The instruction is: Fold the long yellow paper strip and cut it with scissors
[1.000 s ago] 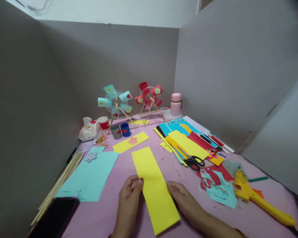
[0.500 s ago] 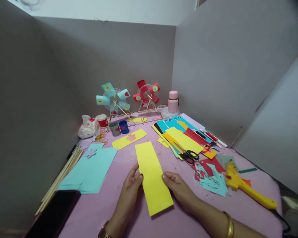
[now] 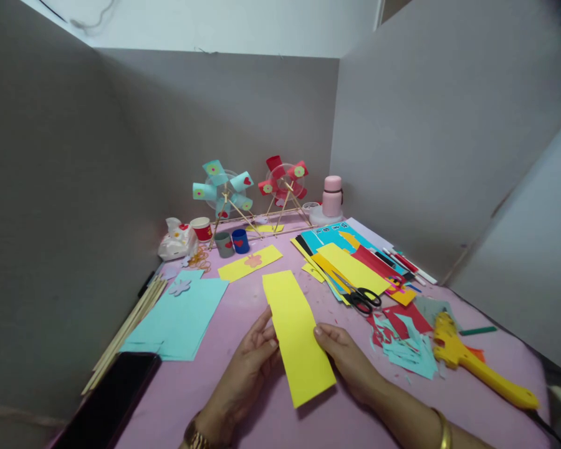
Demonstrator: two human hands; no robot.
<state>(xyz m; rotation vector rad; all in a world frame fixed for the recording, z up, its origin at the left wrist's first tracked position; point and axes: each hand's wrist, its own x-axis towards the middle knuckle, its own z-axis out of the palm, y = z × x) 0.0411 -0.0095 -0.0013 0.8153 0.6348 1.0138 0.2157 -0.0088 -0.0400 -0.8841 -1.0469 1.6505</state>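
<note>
A plain yellow paper strip (image 3: 302,340) is held up over the table, slightly bowed and tilted. My right hand (image 3: 350,358) pinches its right edge, thumb on the front and fingers behind. At the left edge, my left hand (image 3: 250,355) supports the strip with curled fingertips partly hidden behind it; the thumb is beside the edge. Beyond it lies another yellow strip (image 3: 231,269) bearing an orange paper butterfly (image 3: 253,261). Black-handled scissors (image 3: 365,300) rest on a pile of coloured paper to the right.
Pale blue sheets (image 3: 187,324), wooden sticks (image 3: 121,337) and a phone (image 3: 112,402) lie left. A yellow glue gun (image 3: 477,368) and paper scraps (image 3: 409,349) lie right. Two paper wheel models, blue (image 3: 215,171) and red (image 3: 275,165), stand behind with a pink flask (image 3: 331,198).
The view has shifted, so everything sits a little further right in the picture. My left thumb has slid off the strip's front to its edge; my right hand keeps its pinch.
</note>
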